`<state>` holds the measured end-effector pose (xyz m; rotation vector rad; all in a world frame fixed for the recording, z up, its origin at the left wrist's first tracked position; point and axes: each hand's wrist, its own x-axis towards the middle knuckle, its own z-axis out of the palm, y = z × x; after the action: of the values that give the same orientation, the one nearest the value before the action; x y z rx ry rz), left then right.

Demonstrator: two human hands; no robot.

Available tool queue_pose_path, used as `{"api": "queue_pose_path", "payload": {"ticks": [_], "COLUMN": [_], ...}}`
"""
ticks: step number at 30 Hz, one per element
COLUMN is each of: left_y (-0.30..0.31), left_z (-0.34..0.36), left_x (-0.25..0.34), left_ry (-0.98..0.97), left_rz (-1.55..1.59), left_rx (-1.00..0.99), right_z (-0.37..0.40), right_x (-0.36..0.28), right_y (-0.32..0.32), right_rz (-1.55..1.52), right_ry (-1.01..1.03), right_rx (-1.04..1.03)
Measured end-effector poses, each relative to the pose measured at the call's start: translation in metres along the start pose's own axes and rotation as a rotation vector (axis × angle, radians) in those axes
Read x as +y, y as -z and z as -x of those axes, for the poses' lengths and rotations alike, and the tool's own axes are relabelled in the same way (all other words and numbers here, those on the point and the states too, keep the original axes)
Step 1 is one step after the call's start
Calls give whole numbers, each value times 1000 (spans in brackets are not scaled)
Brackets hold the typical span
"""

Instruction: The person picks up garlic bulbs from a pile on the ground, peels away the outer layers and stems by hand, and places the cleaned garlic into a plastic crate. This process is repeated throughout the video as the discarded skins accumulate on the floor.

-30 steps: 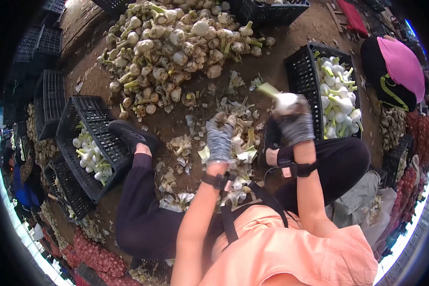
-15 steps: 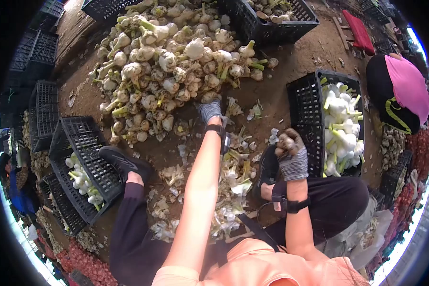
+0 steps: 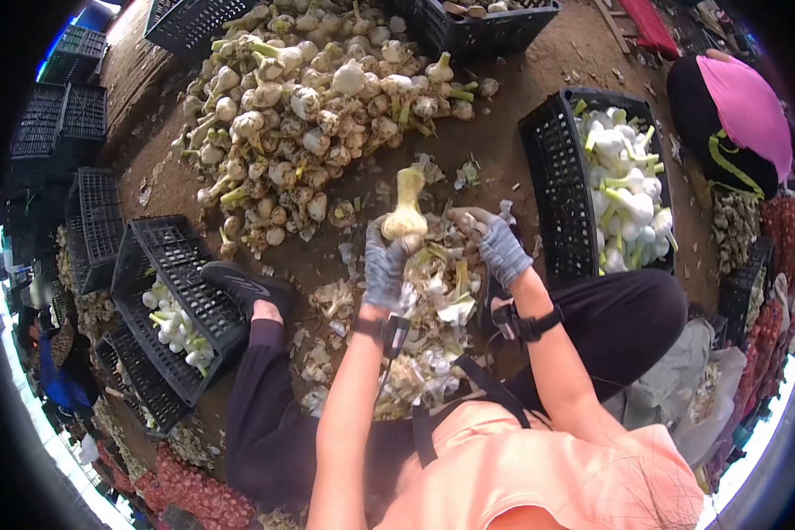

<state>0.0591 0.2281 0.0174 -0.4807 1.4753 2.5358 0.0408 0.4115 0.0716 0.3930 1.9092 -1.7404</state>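
My left hand [image 3: 387, 265], in a grey striped glove with soiled fingertips, is closed around a garlic bulb [image 3: 405, 221]. The bulb's thick pale stem points upward, away from me. Just to the right, my right hand [image 3: 496, 246] wears a matching glove. Its fingers are bent a little and somewhat apart, pointing at the bulb without touching it; nothing shows in them. Beyond both hands lies a large heap of unpeeled garlic [image 3: 300, 124] with dirty skins. Loose garlic skins [image 3: 433, 309] cover the ground below my hands.
A black crate [image 3: 552, 185] of clean white garlic stands at right, close to my knee. Another crate [image 3: 190, 291] with white garlic tilts beside my left foot. More crates [image 3: 495, 35] stand behind the heap. A person in pink [image 3: 746, 106] is at far right.
My left hand has come back from the heap with a garlic bulb. My right hand has moved left toward it, its fingers loosening from a fist. The view has shifted slightly.
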Motion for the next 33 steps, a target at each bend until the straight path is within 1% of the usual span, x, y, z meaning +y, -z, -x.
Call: {"api": "queue_pose_path", "payload": {"ticks": [1,2,3,4,6,7,8,9,10,12,14,16,18,19,20,22,24,25,26,27,28,29,30,31,32,33], "left_y": [-13,-24,-27,-30,-39,-35,-29,-28,-28,-31,-35,-38,-38,-33,-29,-27,-24,-23,-21,-22,-23,-31,-22,-10,0,-7], "left_z": [21,40,53,65,88,94,99,103,107,116,126,133,137,138,140,142,144,144,143,141,140,139,136,133,131,128], "left_x": [22,42,53,61,77,78,76,77,78,82,89,96,97,96,94,90,89,90,92,96,100,101,96,87,79,88], "left_ry": [-20,-44,-23,-40,-54,-64,-122,-180,-189,-145,-124,-54,-60,26,112,123,263,261,308,356,403,401,398,404,406,402], "left_rz": [-50,-98,-102,-168,-182,-185,-222,-257,-255,-50,-36,35,-18,114,245,222,423,424,479,534,589,492,496,571,640,636], "left_rx": [-18,-34,-89,-110,-115,-112,-119,-127,-126,-157,-127,-106,-73,-130,-188,-149,-129,-124,-50,25,101,289,294,143,-11,127], "right_z": [8,13,18,22,36,44,52,58,64,76,82,88,96,91,91,93,96,102,107,113,122,128,134,137,137,136], "right_x": [-14,-15,-16,-19,-26,-31,-36,-39,-43,-51,-52,-52,-54,-45,-42,-38,-35,-34,-31,-29,-33,-30,-26,-22,-16,-13], "right_y": [-3,-8,-14,-20,-31,-33,-34,-34,-35,-38,-36,-35,-36,-35,-36,-40,-39,-42,-44,-44,-42,-42,-42,-38,-35,-34], "right_rz": [-38,-43,-26,-7,-26,-61,-93,-141,-137,-118,-143,-167,-287,-330,-327,-185,-169,-180,-191,168,418,502,585,586,696,802], "right_ry": [-55,-59,54,173,228,145,62,49,56,92,98,99,114,157,158,289,256,205,156,328,399,494,588,585,540,492], "right_rx": [-77,-78,-115,-155,-132,-169,-205,-243,-247,-225,-254,-279,-313,-352,-351,-293,-301,-352,-400,-327,-340,-364,-388,-395,-616,-833]}}
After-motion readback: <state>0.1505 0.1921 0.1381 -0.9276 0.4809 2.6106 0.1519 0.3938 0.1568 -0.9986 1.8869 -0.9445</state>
